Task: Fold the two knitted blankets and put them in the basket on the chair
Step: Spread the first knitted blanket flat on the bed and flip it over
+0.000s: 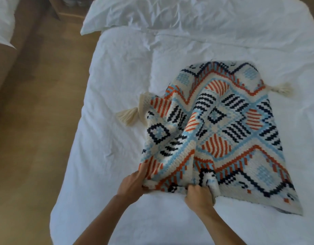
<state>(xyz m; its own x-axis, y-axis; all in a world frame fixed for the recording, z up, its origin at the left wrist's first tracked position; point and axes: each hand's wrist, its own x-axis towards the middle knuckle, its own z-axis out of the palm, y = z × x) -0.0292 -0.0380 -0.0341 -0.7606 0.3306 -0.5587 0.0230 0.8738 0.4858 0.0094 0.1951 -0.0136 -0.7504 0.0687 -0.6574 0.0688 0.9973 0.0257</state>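
A knitted blanket [228, 131] in cream, light blue, orange and navy lies partly folded on the white bed. It has cream tassels at its left and right corners. My left hand [133, 183] grips the blanket's near left edge. My right hand [198, 195] holds a bunch of the near edge just to the right of it. The left part of the blanket is lifted and rumpled between my hands and the left tassel [128, 116]. No second blanket, basket or chair is in view.
The white bed sheet [117, 85] covers most of the view, with a white pillow [170, 13] at the far end. Wooden floor [32, 121] runs along the bed's left side. Another white bedding edge [2, 23] shows at the far left.
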